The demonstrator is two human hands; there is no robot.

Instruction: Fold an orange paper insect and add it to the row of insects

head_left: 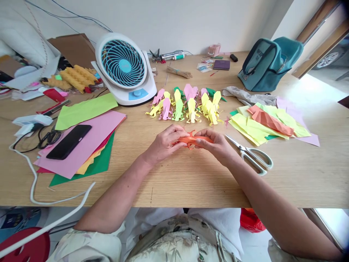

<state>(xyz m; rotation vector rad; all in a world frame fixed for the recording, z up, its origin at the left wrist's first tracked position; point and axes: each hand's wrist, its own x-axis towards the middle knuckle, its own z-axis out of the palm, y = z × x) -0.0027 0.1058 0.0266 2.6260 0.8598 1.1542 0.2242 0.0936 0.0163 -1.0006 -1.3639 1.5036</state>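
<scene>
Between my two hands is a folded, cut piece of orange paper (191, 139), raised a little over the table. My left hand (172, 138) pinches its left end, and my right hand (212, 142) grips the right end with thumb and fingers. Small cut strips stick out at its middle. Just beyond stand several folded paper figures (192, 109) in yellow, pink and green. White-handled scissors (251, 154) lie beside my right wrist, blades pointing toward the hand. Further right is a loose pile of yellow, green and orange paper pieces (252, 127).
A white fan (124, 69) stands at the back left. Coloured paper sheets (109, 123) with a black phone (69, 142) on them lie at left, near a white cable (34, 182). At the back right sits a teal bag (268, 65), with a grey cloth (245, 95) before it.
</scene>
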